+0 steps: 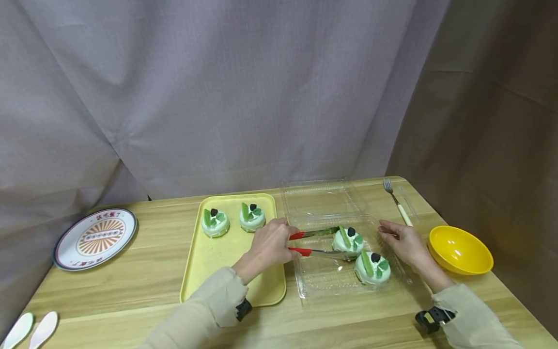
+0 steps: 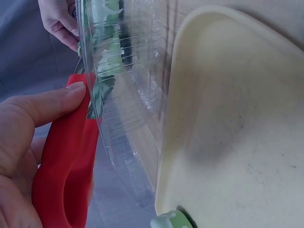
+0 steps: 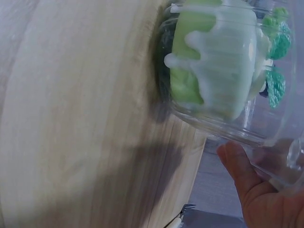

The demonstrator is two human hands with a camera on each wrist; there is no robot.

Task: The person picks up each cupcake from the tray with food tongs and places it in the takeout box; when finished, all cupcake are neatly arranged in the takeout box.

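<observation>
My left hand (image 1: 269,245) grips a pair of red-handled tongs (image 1: 301,252) over the right edge of the yellow tray. The metal ends of the tongs lie either side of a small green cake (image 1: 344,242) topped with a leaf and a dark berry. That cake is in a clear plastic container (image 1: 320,281) with its lid folded back; a second cake (image 1: 370,274) sits nearer the front. In the left wrist view, the thumb presses on the red handle (image 2: 59,166). Loosely extended fingers of my right hand (image 1: 405,242) are at the container's right wall.
The yellow tray (image 1: 218,266) holds two similar cakes (image 1: 215,224) at its back. A patterned plate (image 1: 96,240) lies far left, two spoons (image 1: 43,329) at front left. On the right are a fork (image 1: 403,211) and a yellow bowl (image 1: 459,249). A grey curtain (image 1: 244,97) hangs behind the table.
</observation>
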